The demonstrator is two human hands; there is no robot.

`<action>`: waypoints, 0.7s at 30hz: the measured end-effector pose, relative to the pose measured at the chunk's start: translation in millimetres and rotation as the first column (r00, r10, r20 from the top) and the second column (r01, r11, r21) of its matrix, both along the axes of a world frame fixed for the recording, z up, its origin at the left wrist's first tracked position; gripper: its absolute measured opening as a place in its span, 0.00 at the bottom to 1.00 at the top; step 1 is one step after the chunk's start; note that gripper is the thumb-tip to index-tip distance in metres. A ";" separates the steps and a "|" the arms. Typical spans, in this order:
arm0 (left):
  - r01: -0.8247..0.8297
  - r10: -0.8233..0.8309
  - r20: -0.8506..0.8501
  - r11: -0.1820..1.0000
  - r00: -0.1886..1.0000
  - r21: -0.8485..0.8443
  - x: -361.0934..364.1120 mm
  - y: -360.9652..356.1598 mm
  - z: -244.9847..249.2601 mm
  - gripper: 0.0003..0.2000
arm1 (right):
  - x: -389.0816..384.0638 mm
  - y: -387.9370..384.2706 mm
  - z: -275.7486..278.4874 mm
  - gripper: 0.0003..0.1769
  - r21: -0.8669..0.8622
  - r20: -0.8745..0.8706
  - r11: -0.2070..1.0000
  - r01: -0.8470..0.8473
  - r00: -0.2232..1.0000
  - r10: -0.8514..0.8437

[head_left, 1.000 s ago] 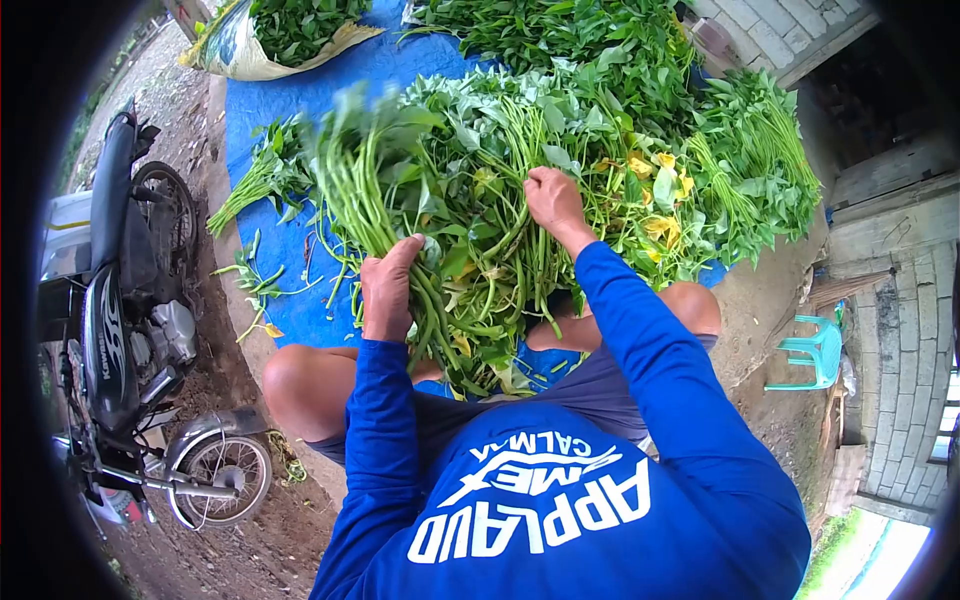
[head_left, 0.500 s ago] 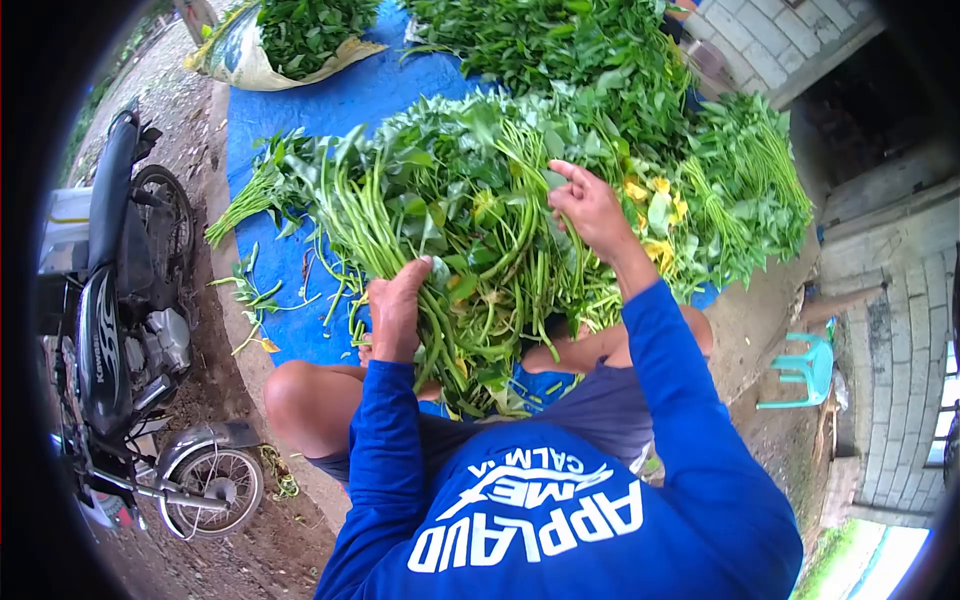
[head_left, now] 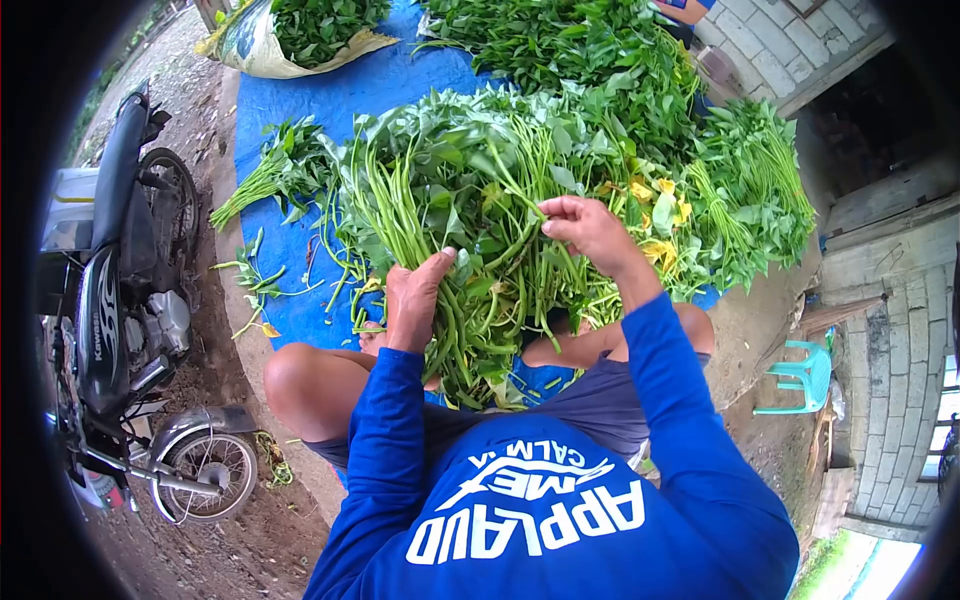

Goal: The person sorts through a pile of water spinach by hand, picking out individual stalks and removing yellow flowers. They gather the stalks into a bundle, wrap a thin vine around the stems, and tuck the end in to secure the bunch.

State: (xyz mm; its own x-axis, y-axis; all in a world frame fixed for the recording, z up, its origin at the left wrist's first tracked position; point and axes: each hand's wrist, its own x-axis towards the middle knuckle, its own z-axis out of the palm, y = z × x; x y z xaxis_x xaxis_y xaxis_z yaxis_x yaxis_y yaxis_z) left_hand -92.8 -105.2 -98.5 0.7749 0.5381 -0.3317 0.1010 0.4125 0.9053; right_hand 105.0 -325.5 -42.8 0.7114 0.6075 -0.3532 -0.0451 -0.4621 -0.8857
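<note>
My left hand (head_left: 412, 305) is closed around the lower stems of a bunch of leafy greens (head_left: 385, 205), which looks like water spinach. Its leaves fan out away from me. My right hand (head_left: 592, 235) pinches a single green stem (head_left: 515, 188) between thumb and fingertips, to the right of the bunch. Below and between both hands lies a heap of loose stems and leaves (head_left: 490, 330), in front of my crossed legs. Leaves partly hide the fingers of my left hand.
A blue tarp (head_left: 300, 95) carries a large pile of greens (head_left: 570, 50), a small bundle (head_left: 265, 180) at left and tied bundles (head_left: 755, 190) at right. Yellowed leaves (head_left: 660, 215) lie near my right hand. A filled sack (head_left: 300, 65), motorcycle (head_left: 110, 330) and green chair (head_left: 805, 380) stand around.
My right hand has come slightly down and left, its fingers now closed on a stem instead of pointing out. My left hand has shifted a little right and up with the bunch.
</note>
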 end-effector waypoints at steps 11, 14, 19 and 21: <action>0.055 -0.054 0.073 0.998 0.996 -0.013 12.2 -20.2 -1.4 0.12 | -41.8 14.2 16.0 0.23 0.324 0.072 0.930 0.174 0.976 -0.207; 0.082 -0.086 0.058 0.994 0.995 0.067 9.4 -22.3 0.7 0.13 | -38.7 15.1 -0.8 0.21 0.375 0.192 0.906 0.196 0.940 -0.283; 0.080 -0.089 0.110 0.993 0.990 0.089 10.4 -36.4 11.1 0.15 | -48.2 18.1 10.7 0.21 0.104 0.610 0.957 0.270 0.743 -0.276; 0.107 -0.113 0.102 0.992 0.988 0.061 13.1 -41.6 7.2 0.16 | -50.4 22.4 11.8 0.21 0.065 0.631 0.967 0.247 0.740 -0.231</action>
